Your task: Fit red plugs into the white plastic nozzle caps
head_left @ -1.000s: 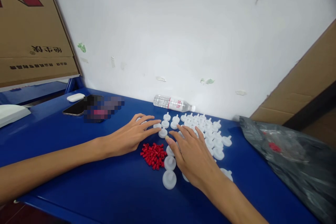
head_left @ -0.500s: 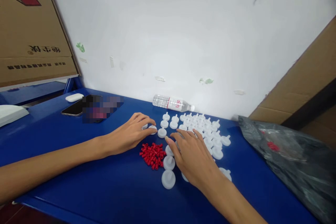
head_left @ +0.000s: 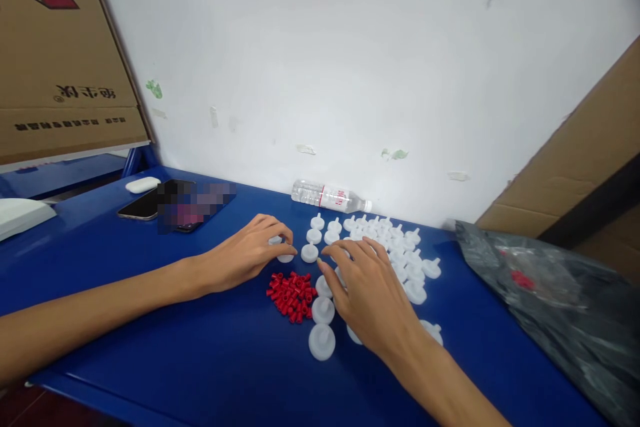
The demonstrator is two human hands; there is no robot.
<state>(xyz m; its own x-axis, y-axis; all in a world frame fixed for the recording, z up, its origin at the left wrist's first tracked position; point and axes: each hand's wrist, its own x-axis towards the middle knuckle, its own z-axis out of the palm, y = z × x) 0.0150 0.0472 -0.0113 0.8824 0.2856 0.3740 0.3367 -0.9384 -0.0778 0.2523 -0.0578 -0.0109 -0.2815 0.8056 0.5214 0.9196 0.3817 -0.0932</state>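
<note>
My left hand point(head_left: 255, 247) is at mid-table, its thumb and index finger curled round a white nozzle cap point(head_left: 285, 258), a round disc whose stem is mostly hidden. Another white piece shows behind its fingers. My right hand point(head_left: 367, 287) arches palm down over more white nozzle caps point(head_left: 321, 341), thumb apart from the bent fingers; it hides several of them, and no held piece shows. Between the hands and nearer me lies a pile of small red tubular caps point(head_left: 293, 296). A single white cap point(head_left: 309, 253) stands between the two hands, stem up.
A clear plastic bottle point(head_left: 330, 197) lies along the wall. Phones point(head_left: 143, 207) and a white oval case point(head_left: 143, 185) are at the back left. A dark plastic bag point(head_left: 550, 333) with red bits on it covers the right side. Cardboard point(head_left: 65, 60) stands at the left.
The white cap at my left fingertips has shifted slightly left and towards me. My right hand's index finger has bent a little towards its thumb. The red pile looks unchanged.
</note>
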